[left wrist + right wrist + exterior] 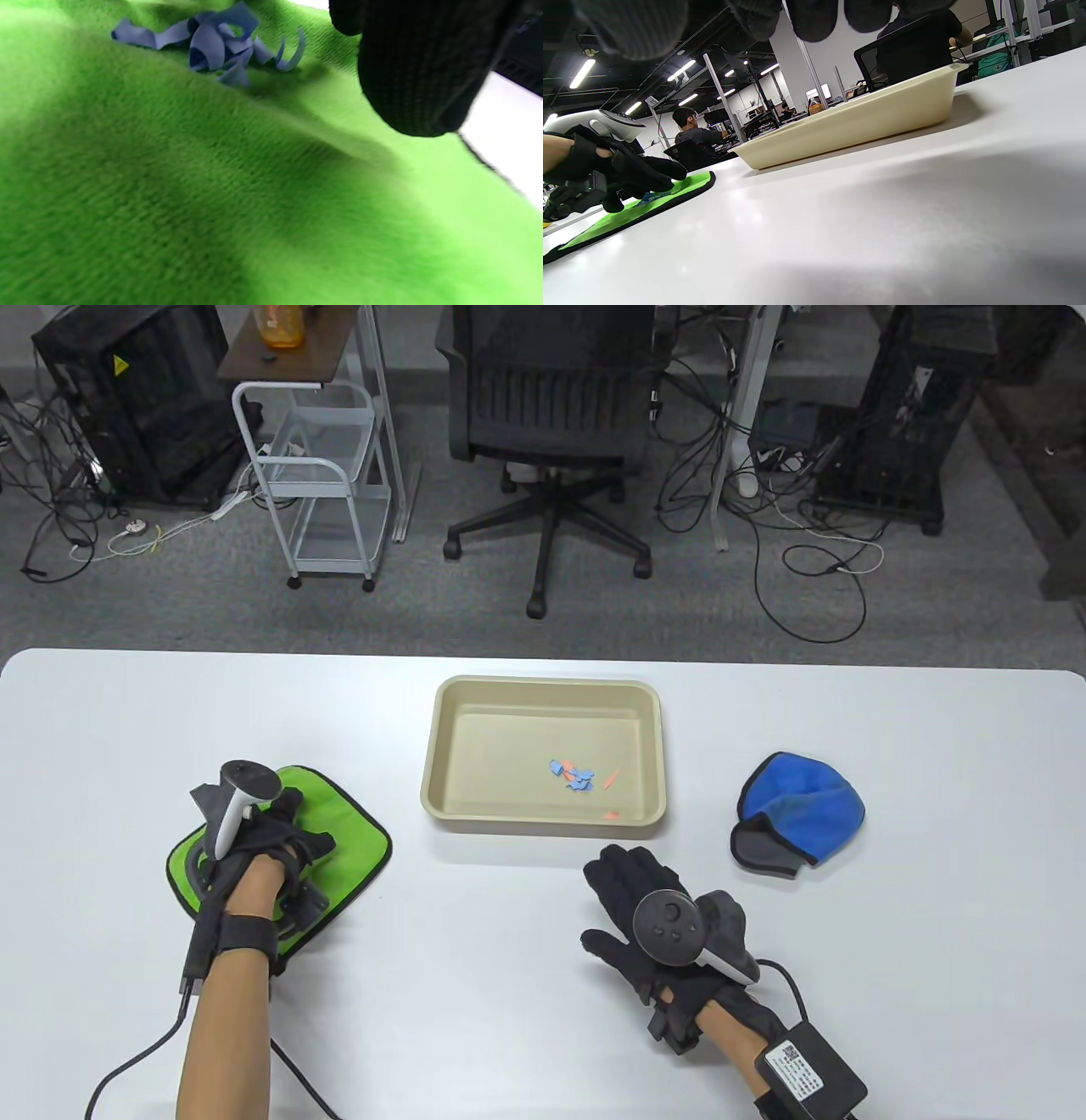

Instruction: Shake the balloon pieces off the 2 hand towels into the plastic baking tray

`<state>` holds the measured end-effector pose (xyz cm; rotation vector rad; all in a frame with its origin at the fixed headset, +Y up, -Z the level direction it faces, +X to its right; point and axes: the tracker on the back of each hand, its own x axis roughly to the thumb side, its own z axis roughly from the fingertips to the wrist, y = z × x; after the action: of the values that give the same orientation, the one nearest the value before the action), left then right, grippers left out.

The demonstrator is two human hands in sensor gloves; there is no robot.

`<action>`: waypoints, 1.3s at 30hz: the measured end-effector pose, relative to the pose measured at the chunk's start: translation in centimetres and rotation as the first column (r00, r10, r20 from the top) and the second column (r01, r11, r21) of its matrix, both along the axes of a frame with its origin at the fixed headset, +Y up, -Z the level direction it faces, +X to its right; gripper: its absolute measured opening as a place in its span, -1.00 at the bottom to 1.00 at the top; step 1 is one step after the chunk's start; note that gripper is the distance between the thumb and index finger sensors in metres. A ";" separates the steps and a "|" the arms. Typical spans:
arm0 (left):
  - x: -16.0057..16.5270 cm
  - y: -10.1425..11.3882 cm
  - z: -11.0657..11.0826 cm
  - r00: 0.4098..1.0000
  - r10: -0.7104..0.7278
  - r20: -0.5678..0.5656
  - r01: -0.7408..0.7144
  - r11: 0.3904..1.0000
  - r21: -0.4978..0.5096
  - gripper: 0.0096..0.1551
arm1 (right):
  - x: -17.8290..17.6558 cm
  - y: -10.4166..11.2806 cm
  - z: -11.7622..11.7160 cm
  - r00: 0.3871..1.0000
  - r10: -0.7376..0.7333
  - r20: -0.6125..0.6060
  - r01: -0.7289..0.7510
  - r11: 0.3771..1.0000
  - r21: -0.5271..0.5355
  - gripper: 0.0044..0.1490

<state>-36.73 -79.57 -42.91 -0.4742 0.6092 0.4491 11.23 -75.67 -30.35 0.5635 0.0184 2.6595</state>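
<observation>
Green towel point(339, 823) looks soft and floppy; left hand point(254, 836) rests on it, fingers loose, so gather the edges to cradle the blue balloon pieces point(220, 42).

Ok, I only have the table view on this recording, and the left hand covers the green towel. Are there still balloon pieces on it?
Observer: Yes. The left wrist view shows a clump of blue balloon pieces lying on the green towel.
Operator: Is the left hand gripping the towel yet?
Observer: The right wrist view shows the left hand low over the towel; whether its fingers grip it, I cannot tell.
Operator: And the right hand?
Observer: Its fingertips sit above bare table, holding nothing.
</observation>
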 end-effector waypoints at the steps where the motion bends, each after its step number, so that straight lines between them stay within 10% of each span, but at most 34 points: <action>1: -0.2 -0.4 0.0 1.000 0.010 -0.009 -0.010 1.000 -0.006 0.06 | 0.0 0.0 0.0 1.000 0.001 -0.001 -0.001 1.000 -0.002 -0.01; 16: 3.5 -1.0 4.2 0.966 -0.029 0.256 0.032 0.999 -0.006 0.06 | 0.1 0.2 0.0 1.000 0.011 -0.001 -0.011 1.000 0.004 -0.01; 39: 24.5 -1.3 9.7 0.656 0.019 0.754 0.060 0.995 -0.077 0.10 | 1.3 0.6 -0.2 0.999 0.017 0.027 -0.018 1.000 0.019 -0.02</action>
<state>-12.22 -80.83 -33.21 -0.6911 -0.1903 0.1596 12.49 -75.08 -30.59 0.5357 -0.0108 2.6866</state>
